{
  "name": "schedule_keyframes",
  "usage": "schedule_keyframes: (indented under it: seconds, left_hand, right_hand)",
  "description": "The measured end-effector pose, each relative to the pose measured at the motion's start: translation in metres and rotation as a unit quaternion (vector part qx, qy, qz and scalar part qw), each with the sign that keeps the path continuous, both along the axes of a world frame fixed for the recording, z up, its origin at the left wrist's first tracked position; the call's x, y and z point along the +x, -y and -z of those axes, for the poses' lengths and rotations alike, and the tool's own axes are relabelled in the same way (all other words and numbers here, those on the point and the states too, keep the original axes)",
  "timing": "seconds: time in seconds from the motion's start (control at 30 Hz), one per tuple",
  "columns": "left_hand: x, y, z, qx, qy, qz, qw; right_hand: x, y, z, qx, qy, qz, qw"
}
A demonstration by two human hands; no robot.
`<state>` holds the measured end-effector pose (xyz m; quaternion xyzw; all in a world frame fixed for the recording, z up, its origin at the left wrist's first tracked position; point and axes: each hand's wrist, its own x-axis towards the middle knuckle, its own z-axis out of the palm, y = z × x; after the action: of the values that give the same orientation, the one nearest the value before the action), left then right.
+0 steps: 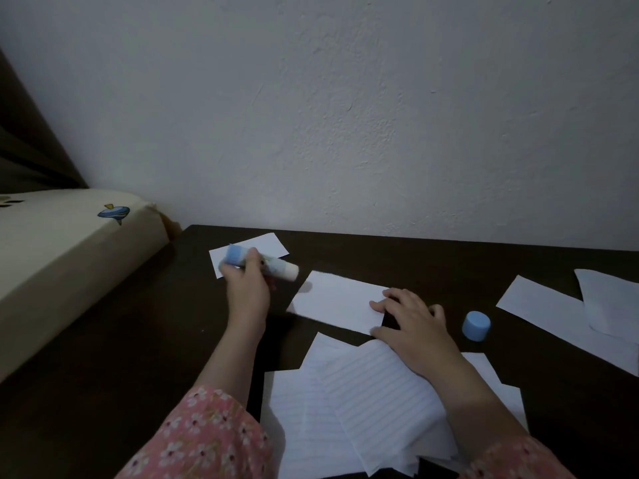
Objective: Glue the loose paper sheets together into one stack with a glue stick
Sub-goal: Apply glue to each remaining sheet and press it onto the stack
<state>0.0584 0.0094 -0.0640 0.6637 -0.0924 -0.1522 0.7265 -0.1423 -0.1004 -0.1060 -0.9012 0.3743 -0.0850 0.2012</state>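
Centre of the frame, on a dark table [449, 264]: one small paper sheet [337, 300] is pinned flat by the straight, spread fingers of the right hand [411, 324]. Left of it, an uncapped glue stick [262, 262] is gripped by the curled fingers of the left hand [247, 286], held over a second sheet [273, 244]. A blue cap [476, 325] is stood right of centre. Lined sheets [366, 402] are heaped at lower centre; further sheets [560, 305] are laid at the right edge.
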Motion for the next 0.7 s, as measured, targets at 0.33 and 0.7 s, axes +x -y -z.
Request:
schedule_keyframes:
  seconds: [0.33, 0.7]
  left_hand:
    - [-0.051, 0.044, 0.011, 0.140, 0.250, 0.265, 0.920]
    - [-0.064, 0.071, 0.023, 0.135, 0.349, 0.286, 0.882]
  right_hand:
    - [-0.002, -0.002, -0.001, 0.009, 0.021, -0.011, 1.000]
    - [0.000, -0.002, 0.000, -0.006, 0.013, -0.009, 1.000]
